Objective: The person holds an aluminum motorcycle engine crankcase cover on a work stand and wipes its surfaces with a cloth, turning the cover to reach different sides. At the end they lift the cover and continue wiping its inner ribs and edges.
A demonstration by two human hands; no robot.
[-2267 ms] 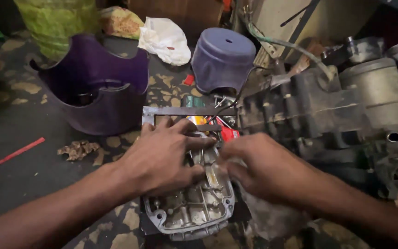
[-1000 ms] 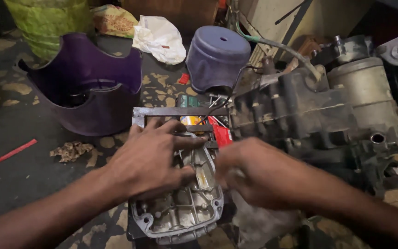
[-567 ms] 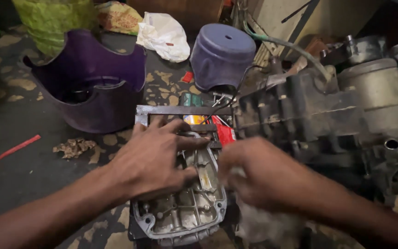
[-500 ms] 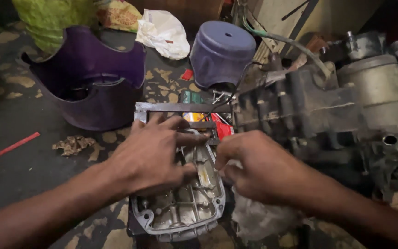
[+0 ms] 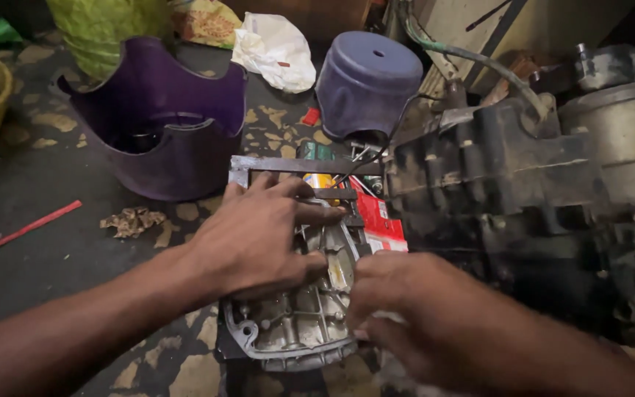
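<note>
Hands barely shifted since half a second ago. We see left hand (image 5: 259,239) still pressed flat, fingers spread, on the metal engine cover (image 5: 295,323) at lower centre; right hand (image 5: 406,309) curled, pinching something pale, now lower.

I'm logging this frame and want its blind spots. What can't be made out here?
Head view:
- Cover middle: hidden under left hand.
- Right hand fingertips: blurred, any held thing unclear.
- Engine right side: cut off by the edge.
- Tub contents: too dark.
</note>
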